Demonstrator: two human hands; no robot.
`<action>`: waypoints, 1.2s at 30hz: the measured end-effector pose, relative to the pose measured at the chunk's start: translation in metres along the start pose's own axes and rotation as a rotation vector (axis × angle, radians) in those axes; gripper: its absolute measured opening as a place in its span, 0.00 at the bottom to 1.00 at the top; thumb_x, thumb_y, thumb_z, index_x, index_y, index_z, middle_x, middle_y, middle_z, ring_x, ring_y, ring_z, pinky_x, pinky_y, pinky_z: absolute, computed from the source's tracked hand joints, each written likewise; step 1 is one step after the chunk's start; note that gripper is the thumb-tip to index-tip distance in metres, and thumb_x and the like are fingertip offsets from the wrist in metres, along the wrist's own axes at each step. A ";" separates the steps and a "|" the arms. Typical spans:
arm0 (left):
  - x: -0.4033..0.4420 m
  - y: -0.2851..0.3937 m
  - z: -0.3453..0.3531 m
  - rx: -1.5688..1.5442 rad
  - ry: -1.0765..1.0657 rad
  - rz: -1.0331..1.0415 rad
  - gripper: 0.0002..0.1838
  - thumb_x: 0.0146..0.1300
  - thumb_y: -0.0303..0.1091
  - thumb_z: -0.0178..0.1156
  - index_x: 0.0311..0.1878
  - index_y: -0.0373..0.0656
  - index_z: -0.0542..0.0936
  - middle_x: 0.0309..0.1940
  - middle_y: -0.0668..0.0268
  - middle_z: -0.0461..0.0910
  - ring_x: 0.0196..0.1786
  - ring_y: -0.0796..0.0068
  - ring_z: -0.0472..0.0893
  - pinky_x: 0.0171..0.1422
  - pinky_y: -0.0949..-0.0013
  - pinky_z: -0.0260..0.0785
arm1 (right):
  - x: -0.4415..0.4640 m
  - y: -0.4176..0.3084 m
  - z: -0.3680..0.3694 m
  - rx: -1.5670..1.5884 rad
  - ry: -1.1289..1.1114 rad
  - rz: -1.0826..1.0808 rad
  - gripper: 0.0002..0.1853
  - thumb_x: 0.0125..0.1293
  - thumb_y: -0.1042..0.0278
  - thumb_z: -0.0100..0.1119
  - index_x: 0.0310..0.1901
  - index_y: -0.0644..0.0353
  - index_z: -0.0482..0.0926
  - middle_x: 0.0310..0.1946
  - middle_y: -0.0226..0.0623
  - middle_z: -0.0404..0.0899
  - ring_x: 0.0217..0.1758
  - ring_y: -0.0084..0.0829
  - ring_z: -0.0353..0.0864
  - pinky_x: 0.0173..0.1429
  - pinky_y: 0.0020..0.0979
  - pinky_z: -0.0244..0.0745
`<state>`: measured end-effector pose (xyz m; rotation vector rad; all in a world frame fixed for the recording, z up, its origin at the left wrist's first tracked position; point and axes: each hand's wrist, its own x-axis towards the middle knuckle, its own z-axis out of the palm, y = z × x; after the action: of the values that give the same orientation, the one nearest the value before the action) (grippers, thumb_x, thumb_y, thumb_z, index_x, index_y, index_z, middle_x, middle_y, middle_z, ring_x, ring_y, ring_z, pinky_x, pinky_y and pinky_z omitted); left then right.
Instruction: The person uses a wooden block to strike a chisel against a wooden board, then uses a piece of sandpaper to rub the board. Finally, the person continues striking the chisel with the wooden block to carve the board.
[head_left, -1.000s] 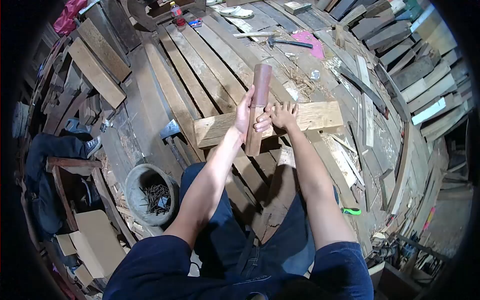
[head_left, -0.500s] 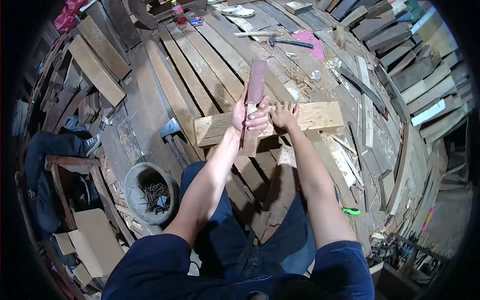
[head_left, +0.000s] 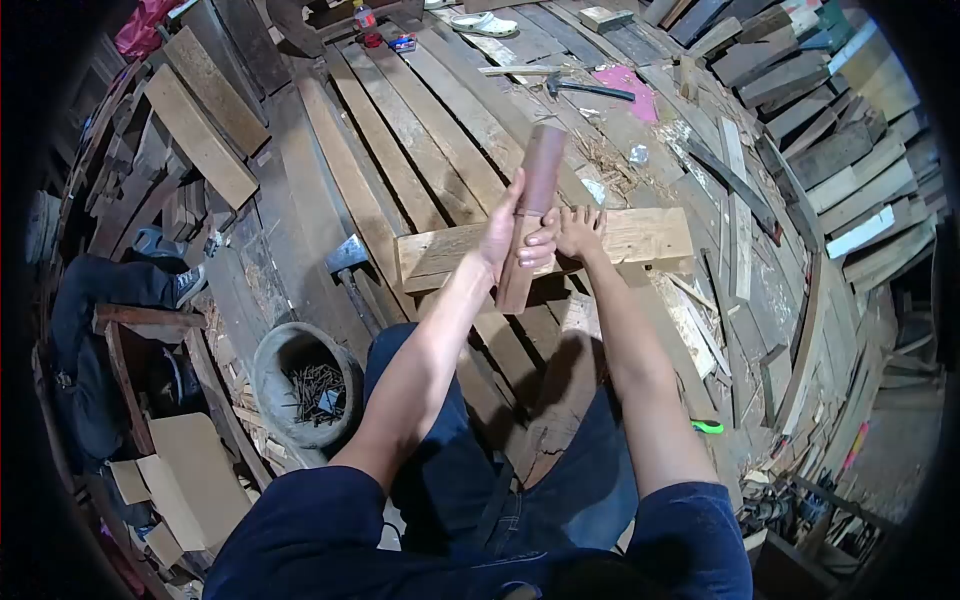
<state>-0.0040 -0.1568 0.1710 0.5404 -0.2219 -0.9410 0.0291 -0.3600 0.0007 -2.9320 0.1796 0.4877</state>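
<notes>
Kinda cluttered: a metal-headed tool (head_left: 348,254) and round bucket (head_left: 268,388) of nails (head_left: 318,392) are parked off the beam's (head_left: 645,236) left end. Across its middle, a rounded reddish wooden piece (head_left: 543,168) is gripped in the left hand's (head_left: 512,238) curled fingers; the right hand's (head_left: 580,236), slightly spread, are laid on top.

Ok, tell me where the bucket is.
In the head view, the bucket stands left of and below centre, just outside the person's left knee, with the cardboard to its lower left.
</notes>
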 end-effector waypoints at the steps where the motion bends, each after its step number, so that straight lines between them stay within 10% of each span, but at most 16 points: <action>1: 0.001 -0.002 0.003 0.052 0.071 -0.032 0.43 0.61 0.84 0.41 0.33 0.45 0.71 0.15 0.76 0.61 0.10 0.84 0.60 0.11 0.79 0.54 | 0.000 0.000 0.000 0.005 0.001 -0.002 0.38 0.74 0.33 0.33 0.76 0.50 0.59 0.79 0.58 0.48 0.84 0.59 0.39 0.80 0.64 0.18; 16: 0.007 -0.024 -0.013 0.326 0.384 -0.035 0.33 0.68 0.68 0.49 0.46 0.42 0.74 0.21 0.65 0.72 0.16 0.74 0.71 0.19 0.70 0.66 | -0.010 -0.003 -0.009 -0.029 0.000 -0.018 0.36 0.73 0.36 0.35 0.75 0.50 0.62 0.79 0.56 0.50 0.84 0.57 0.40 0.80 0.64 0.20; 36: 0.011 -0.024 -0.019 0.755 0.625 0.093 0.41 0.64 0.75 0.52 0.49 0.39 0.83 0.19 0.68 0.75 0.19 0.77 0.76 0.23 0.70 0.66 | -0.007 -0.004 -0.004 0.020 0.068 -0.001 0.36 0.73 0.34 0.36 0.74 0.50 0.62 0.77 0.58 0.53 0.83 0.59 0.41 0.81 0.63 0.19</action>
<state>-0.0063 -0.1704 0.1415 1.4742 -0.0245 -0.5342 0.0242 -0.3558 0.0074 -2.9312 0.1900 0.3845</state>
